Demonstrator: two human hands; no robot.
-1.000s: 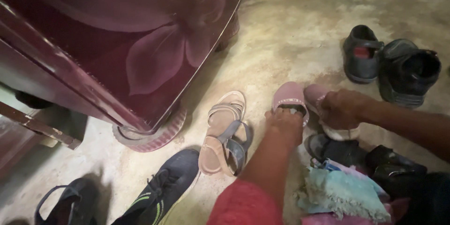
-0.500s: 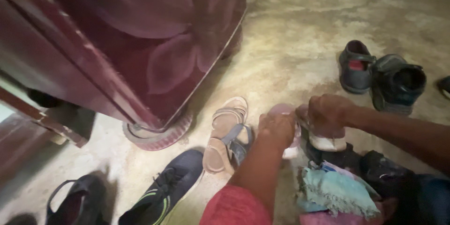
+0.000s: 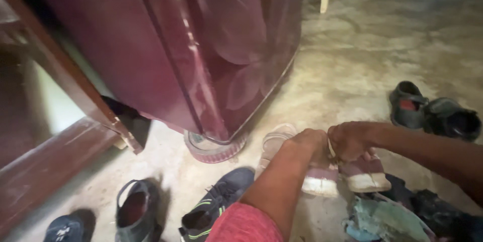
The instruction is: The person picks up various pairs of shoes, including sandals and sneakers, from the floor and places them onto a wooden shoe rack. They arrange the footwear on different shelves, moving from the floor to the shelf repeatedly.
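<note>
Both pink shoes (image 3: 342, 176) lifted together, left hand (image 3: 304, 144) and right hand (image 3: 352, 140) each gripping one; not yet set down.

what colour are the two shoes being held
Dusty pink uppers with white soles; the pair of shoes shows best in the head view.

The person's left arm (image 3: 274, 191) is bare from wrist to above the elbow, where a red short sleeve (image 3: 245, 225) of soft fabric begins. The right forearm (image 3: 427, 149) is bare too, with no sleeve, watch or ring showing on either hand.
</note>
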